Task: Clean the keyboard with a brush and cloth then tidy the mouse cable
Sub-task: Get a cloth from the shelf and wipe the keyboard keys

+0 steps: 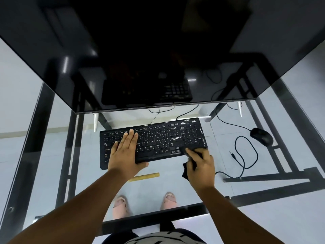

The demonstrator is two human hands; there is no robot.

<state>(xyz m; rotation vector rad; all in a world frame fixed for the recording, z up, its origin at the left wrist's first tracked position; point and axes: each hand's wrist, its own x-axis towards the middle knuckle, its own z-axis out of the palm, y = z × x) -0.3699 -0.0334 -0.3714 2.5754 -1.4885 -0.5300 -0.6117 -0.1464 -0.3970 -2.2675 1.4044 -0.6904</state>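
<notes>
**deskrat:** While the left hand [125, 152] is lying flat with straight fingers on the keyboard [154, 141], pinning its left half, the right hand [200, 163] is gripping a dark cloth [186, 170] at the near right corner.

**wipe_guy:** Yep — the keyboard's running left to right across the glass desk [290, 213], so I'm guessing the wipe's heading leftward along the rows. Mouse cable [246, 155] is looping off to the right — nearer that cloth hand.

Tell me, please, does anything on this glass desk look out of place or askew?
Yes. The mouse cable sprawls in a loose loop right of the keyboard, its plug end lying free on the glass. The keyboard itself sits slightly askew, its right end farther back. A yellow stick-like handle lies at the desk's near edge.
</notes>
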